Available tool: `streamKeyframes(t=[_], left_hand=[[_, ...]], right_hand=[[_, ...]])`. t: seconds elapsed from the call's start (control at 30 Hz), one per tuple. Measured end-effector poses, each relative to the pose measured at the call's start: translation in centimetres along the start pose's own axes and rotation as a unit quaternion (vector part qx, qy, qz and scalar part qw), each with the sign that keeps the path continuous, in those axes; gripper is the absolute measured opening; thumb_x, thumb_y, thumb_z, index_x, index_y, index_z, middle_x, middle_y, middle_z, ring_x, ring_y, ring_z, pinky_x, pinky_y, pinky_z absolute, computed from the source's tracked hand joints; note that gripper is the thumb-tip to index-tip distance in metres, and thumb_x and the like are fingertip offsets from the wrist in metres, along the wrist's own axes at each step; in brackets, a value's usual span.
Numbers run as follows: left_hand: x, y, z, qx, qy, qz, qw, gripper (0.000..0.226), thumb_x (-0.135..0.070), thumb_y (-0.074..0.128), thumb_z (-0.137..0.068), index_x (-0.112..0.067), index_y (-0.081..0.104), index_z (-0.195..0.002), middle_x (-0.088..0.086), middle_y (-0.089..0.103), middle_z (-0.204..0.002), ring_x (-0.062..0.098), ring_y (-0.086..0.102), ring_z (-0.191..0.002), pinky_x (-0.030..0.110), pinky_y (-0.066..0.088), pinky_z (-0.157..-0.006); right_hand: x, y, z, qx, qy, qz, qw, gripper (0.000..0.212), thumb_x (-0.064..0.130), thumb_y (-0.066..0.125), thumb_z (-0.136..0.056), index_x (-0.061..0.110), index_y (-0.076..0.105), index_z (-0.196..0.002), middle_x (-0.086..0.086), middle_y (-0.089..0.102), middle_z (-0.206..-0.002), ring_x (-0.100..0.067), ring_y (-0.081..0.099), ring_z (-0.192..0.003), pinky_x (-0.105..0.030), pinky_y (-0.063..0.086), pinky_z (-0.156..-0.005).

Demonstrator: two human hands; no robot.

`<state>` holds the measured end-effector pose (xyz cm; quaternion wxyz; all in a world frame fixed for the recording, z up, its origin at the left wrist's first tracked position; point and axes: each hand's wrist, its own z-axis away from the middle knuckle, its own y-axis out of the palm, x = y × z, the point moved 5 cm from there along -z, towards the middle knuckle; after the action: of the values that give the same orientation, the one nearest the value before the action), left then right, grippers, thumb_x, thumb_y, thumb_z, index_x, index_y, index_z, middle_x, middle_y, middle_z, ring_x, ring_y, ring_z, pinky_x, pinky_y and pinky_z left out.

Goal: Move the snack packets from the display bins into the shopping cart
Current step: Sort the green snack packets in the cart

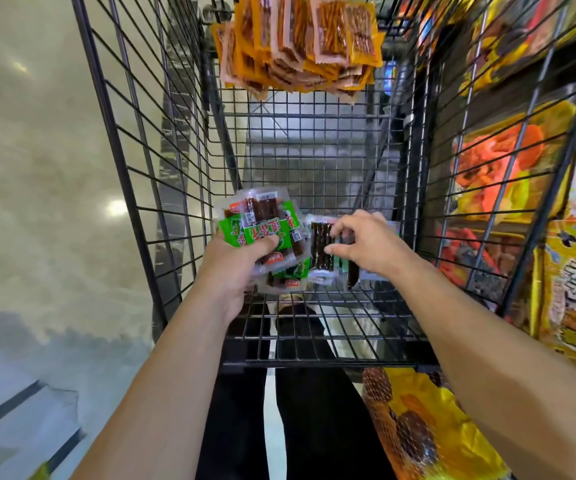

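Both my hands are inside the black wire shopping cart (134, 188), low over its mesh floor. My left hand (234, 268) grips a bunch of green and clear snack packets (259, 223) with dark sticks inside. My right hand (366, 242) has its fingers curled over more of the same packets (321, 251), which lie on the cart floor beside the left bunch. A heap of orange snack packets (297, 43) sits at the far end of the cart.
Display bins with yellow, orange and red snack packaging (501, 168) run along the cart's right side. A yellow net bag of snacks (414, 427) lies by my right forearm. Shiny pale floor (37, 150) spreads to the left. My dark trousers show below the cart.
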<state>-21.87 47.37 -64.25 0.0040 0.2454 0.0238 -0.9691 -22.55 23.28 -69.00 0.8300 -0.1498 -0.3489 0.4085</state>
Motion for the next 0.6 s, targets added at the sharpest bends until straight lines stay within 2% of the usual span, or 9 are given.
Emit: streamKeyframes(t=[0.07, 0.13, 0.2, 0.23, 0.3, 0.37, 0.43, 0.57, 0.6], left_hand=[[0.0, -0.1, -0.1, -0.001, 0.000, 0.010, 1.000, 0.038, -0.005, 0.082, -0.088, -0.015, 0.071, -0.123, 0.000, 0.082, -0.110, 0.026, 0.077, -0.108, 0.060, 0.052, -0.106], [-0.1, -0.2, -0.1, 0.000, 0.002, 0.017, 1.000, 0.037, -0.005, 0.081, -0.088, -0.015, 0.072, -0.123, 0.000, 0.082, -0.109, 0.025, 0.078, -0.105, 0.059, 0.054, -0.106], [-0.1, -0.1, -0.1, 0.003, 0.005, 0.019, 1.000, 0.038, -0.005, 0.081, -0.088, -0.016, 0.071, -0.123, 0.000, 0.082, -0.110, 0.023, 0.078, -0.105, 0.057, 0.054, -0.106], [-0.1, -0.1, -0.1, 0.004, 0.006, 0.019, 1.000, 0.038, -0.005, 0.081, -0.088, -0.017, 0.071, -0.123, -0.001, 0.082, -0.110, 0.023, 0.077, -0.106, 0.057, 0.053, -0.106], [-0.1, -0.1, 0.0, 0.003, 0.007, 0.021, 1.000, 0.039, -0.005, 0.082, -0.088, -0.018, 0.071, -0.123, -0.001, 0.082, -0.110, 0.024, 0.077, -0.108, 0.057, 0.053, -0.107], [0.0, -0.1, -0.1, 0.002, 0.004, 0.023, 1.000, 0.039, -0.006, 0.082, -0.088, -0.017, 0.071, -0.124, 0.000, 0.081, -0.111, 0.025, 0.076, -0.109, 0.058, 0.053, -0.105], [0.0, -0.1, 0.0, 0.004, -0.003, 0.026, 1.000, 0.039, -0.006, 0.082, -0.088, -0.016, 0.070, -0.125, 0.002, 0.081, -0.113, 0.029, 0.076, -0.109, 0.061, 0.055, -0.102], [0.1, 0.0, 0.2, 0.020, -0.014, 0.043, 0.999, 0.040, -0.004, 0.079, -0.091, -0.011, 0.067, -0.129, 0.007, 0.080, -0.114, 0.034, 0.079, -0.102, 0.066, 0.063, -0.077], [0.1, 0.0, 0.2, 0.020, -0.014, 0.044, 0.999, 0.041, -0.004, 0.079, -0.091, -0.011, 0.067, -0.129, 0.007, 0.080, -0.114, 0.033, 0.079, -0.101, 0.065, 0.063, -0.076]], right_hand=[[0.4, 0.4, 0.0, 0.002, -0.004, -0.002, 1.000, 0.050, 0.043, 0.080, -0.086, 0.032, 0.060, -0.131, 0.008, 0.055, -0.116, -0.018, 0.043, -0.117, -0.039, 0.042, -0.100], [0.8, 0.5, 0.0, 0.008, -0.006, -0.001, 1.000, 0.075, 0.035, 0.079, -0.089, 0.028, 0.041, -0.154, 0.007, 0.045, -0.144, -0.018, 0.035, -0.133, -0.043, 0.033, -0.118], [1.1, 0.6, -0.1, 0.020, -0.009, 0.013, 1.000, 0.084, 0.024, 0.077, -0.092, 0.028, 0.030, -0.161, 0.009, 0.035, -0.158, -0.020, 0.029, -0.141, -0.043, 0.025, -0.124], [1.0, 0.6, -0.2, 0.023, -0.015, 0.023, 0.999, 0.083, 0.020, 0.077, -0.092, 0.028, 0.031, -0.161, 0.009, 0.036, -0.158, -0.020, 0.030, -0.141, -0.043, 0.025, -0.124], [0.8, 0.7, -0.2, 0.016, -0.023, 0.037, 0.999, 0.074, 0.018, 0.076, -0.092, 0.027, 0.041, -0.157, 0.007, 0.046, -0.150, -0.019, 0.036, -0.134, -0.042, 0.030, -0.120], [0.4, 0.4, -0.1, -0.007, -0.019, 0.037, 0.999, 0.063, 0.019, 0.078, -0.091, 0.027, 0.052, -0.148, 0.007, 0.055, -0.126, -0.018, 0.041, -0.120, -0.040, 0.038, -0.111], [-0.1, 0.3, 0.0, -0.017, -0.014, 0.023, 0.999, 0.052, 0.022, 0.079, -0.090, 0.027, 0.060, -0.139, 0.014, 0.053, -0.104, -0.016, 0.043, -0.110, -0.035, 0.040, -0.102], [-0.5, -0.5, 0.3, -0.020, -0.012, 0.011, 1.000, 0.031, 0.029, 0.082, -0.087, 0.031, 0.067, -0.115, 0.011, 0.057, -0.094, -0.018, 0.045, -0.106, -0.034, 0.041, -0.091], [-0.6, -0.7, 0.3, -0.016, -0.010, 0.005, 1.000, 0.029, 0.031, 0.082, -0.087, 0.034, 0.066, -0.110, 0.010, 0.059, -0.092, -0.017, 0.045, -0.104, -0.035, 0.042, -0.088]])
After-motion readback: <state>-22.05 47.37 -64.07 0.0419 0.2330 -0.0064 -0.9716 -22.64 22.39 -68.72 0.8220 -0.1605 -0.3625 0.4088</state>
